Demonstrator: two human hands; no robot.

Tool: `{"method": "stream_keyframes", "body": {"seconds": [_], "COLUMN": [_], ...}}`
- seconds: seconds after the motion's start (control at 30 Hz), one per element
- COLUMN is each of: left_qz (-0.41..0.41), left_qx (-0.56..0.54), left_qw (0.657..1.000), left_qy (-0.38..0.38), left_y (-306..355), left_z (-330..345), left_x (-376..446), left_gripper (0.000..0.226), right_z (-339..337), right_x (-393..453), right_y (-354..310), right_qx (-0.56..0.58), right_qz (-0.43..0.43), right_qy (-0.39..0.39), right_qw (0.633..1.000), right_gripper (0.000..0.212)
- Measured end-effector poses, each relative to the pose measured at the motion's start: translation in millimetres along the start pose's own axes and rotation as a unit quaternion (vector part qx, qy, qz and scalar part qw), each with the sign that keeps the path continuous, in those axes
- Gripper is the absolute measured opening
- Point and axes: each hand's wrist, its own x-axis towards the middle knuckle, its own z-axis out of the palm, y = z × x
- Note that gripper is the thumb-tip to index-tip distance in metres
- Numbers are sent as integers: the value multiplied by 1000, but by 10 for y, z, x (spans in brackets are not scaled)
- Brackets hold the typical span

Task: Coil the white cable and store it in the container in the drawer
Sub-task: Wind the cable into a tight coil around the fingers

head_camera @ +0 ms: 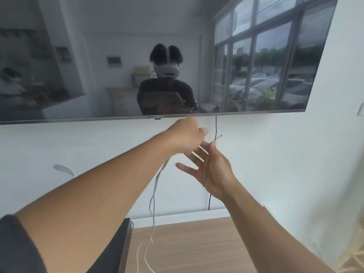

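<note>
**Head view: cable being gathered in mid-air, coiling barely begun**

Head view, nearest first: two bare forearms are reaching up and forward over a wooden surface (197,245), with a dark box (116,245) sitting at its left edge. The loose tails of the white cable (154,196) are trailing down onto that surface and lying slack there.

Higher up, the right hand (214,172) is turning palm-left with its fingers (187,167) spread and mostly straight. Its thumb and forefinger are pinching the cable near the plug end (218,137), which is sticking up just past the fingertips; a short run of cable is lying down across the palm.

Just beyond and touching it, the left hand (187,134) is curling over the cable from above. Motion blur is hiding exactly how many strands it is holding.

The relation that matters: the cable's long axis is running almost vertically, hanging down and slightly left from the two hands to the surface. The free length is therefore lying below the left hand, which looks better placed to draw up the next loop while the right acts as the form.

Behind, a dark TV (157,56) is hanging on the white wall, with a black cord (216,125) dropping from its lower edge. No drawer or container is showing, so storage looks some way off.
</note>
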Motion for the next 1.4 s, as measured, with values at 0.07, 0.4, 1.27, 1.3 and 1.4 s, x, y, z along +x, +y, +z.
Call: {"method": "stream_keyframes", "body": {"seconds": [0.07, 0.4, 1.27, 1.3, 1.4], "left_qz": [13, 59, -38, -40, -58], "left_qx": [-27, -170, -443, -415, -353], "left_qw": [1000, 981, 859, 872, 903], "left_qy": [-7, 77, -253, -256, -239], "left_y": [55, -150, -665, -647, -588], "left_z": [98, 627, 386, 356, 280], "left_x": [-89, -525, -549, -518, -420], "left_gripper": [35, 35, 46, 43, 41], "right_z": [10, 195, 258, 226, 160], "right_x": [24, 64, -345, -377, -419], "right_y": [-45, -314, -541, -509, -425], "right_qx": [10, 47, -28, -82, -219], "right_qz": [-22, -70, 180, 178, 172], "right_qy": [11, 93, -249, -241, -205], "right_qw": [1000, 992, 951, 951, 938], "right_gripper": [62, 56, 50, 52, 58]}}
